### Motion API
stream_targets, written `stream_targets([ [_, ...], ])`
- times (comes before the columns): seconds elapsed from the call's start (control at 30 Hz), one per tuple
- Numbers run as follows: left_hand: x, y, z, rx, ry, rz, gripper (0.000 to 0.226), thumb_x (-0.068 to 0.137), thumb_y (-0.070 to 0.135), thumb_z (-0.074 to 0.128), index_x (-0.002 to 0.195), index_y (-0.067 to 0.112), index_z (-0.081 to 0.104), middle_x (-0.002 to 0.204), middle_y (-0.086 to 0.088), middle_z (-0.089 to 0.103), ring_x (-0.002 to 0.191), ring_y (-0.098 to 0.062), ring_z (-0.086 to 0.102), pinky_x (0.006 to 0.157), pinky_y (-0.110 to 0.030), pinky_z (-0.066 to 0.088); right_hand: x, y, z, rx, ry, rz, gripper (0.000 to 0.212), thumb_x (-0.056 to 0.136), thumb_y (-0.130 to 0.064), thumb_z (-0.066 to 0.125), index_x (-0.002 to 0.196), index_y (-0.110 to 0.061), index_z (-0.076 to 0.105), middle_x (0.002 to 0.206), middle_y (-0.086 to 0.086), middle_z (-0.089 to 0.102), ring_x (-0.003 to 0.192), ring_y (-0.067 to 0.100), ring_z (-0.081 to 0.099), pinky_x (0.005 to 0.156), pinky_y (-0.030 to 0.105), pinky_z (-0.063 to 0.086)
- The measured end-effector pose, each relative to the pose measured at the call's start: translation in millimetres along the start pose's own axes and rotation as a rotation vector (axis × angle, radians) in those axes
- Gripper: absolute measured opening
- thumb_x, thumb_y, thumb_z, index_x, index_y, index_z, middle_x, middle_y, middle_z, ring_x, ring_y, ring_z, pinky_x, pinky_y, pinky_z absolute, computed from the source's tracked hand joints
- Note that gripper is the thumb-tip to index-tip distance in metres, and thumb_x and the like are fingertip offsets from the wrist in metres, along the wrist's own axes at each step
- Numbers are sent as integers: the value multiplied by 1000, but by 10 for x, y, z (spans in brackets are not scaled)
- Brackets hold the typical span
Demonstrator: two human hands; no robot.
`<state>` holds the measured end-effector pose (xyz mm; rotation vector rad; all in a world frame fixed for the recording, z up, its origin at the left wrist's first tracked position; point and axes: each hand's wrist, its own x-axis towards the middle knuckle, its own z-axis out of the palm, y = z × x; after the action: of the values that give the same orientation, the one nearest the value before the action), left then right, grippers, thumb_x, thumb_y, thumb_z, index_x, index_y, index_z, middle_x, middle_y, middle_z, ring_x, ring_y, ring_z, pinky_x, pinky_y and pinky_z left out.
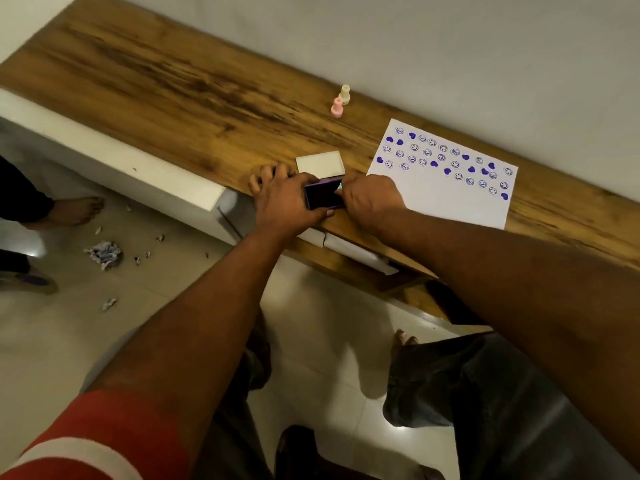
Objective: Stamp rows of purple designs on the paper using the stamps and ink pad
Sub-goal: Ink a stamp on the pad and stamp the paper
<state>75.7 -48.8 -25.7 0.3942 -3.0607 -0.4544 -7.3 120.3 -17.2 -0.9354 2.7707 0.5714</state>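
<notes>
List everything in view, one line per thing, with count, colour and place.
wooden table top: one, brown, along the wall
white paper sheet: one, purple hearts and smileys, table right
small plastic stamps: two, pink and cream, upright behind the sheet
white rectangular lid: one, behind the hands
dark purple ink pad: one, table front edge
crumpled paper scraps: several, greyish, floor left
left hand: fingers holding the pad
right hand: at the pad's right edge

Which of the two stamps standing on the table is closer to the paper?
The cream stamp. The pink stamp stands just beside it, further left from the paper.
</notes>
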Motion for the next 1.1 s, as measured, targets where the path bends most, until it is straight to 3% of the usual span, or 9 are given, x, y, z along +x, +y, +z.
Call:
stream_targets([
  [0.13,-14,154,-79,53,-13,-43,83,67,80,75,138,40,58,137,-8,55,132,-34,40,109,-53,28,-12,25,-113,88,27,10,34,102,-25,57,134,-11,54,119,12,69,103,30,69,71,37,44],
  [0.23,-23,297,-135,99,-2,-70,94,68,72,81,148,34,49,143,-11,53,134,-36,41,111,-53,30,-132,177,-191,386,103,59,33,106,-38,47,125,-13,58,105,10,69,90,27,65,69,34,40],
  [0.33,-34,511,-169,148,47,-14,93,73,75,76,150,30,48,144,-10,52,133,-34,41,109,-53,33,-486,534,-115,665,273,141,49,108,-50,31,114,-12,61,93,12,69,80,27,62,66,34,38],
  [0.47,-134,1202,-37,127,108,204,89,77,89,57,146,32,53,139,-7,55,130,-32,46,106,-53,38,-1014,1391,306,659,274,223,51,108,-55,27,97,-14,56,81,15,64,76,34,60,62,35,33],
  [0.6,-279,2026,397,16,107,455,84,86,85,51,147,28,56,129,-3,63,118,-26,54,97,-46,40,-1361,2162,752,638,241,400,54,109,-50,32,95,-5,61,93,27,68,85,46,63,64,41,39],
  [0.73,-164,2448,719,-81,4,418,86,90,84,44,152,24,51,133,-5,63,122,-26,56,100,-46,46,-1451,2469,1026,671,255,452,52,109,-45,35,97,-3,63,97,28,70,85,46,63,63,35,30],
  [0.83,-98,2454,943,-62,-56,361,92,89,86,42,156,24,45,139,-7,58,128,-28,52,105,-48,45,-1398,2506,1114,677,212,458,44,108,-47,38,89,-13,58,98,26,71,83,43,63,62,35,31],
  [1.0,-93,2429,1121,-42,-17,319,95,85,89,40,154,24,48,137,-5,58,127,-27,50,106,-49,43,-1345,2571,1252,652,172,467,40,107,-49,39,85,-18,52,93,24,70,74,37,55,62,35,32],
  [1.1,-95,2436,1123,-44,-1,325,95,84,89,39,153,23,49,135,-5,58,125,-27,51,104,-49,44,-1318,2599,1272,619,165,450,42,107,-48,39,85,-16,54,93,25,70,83,44,61,63,36,32],
])
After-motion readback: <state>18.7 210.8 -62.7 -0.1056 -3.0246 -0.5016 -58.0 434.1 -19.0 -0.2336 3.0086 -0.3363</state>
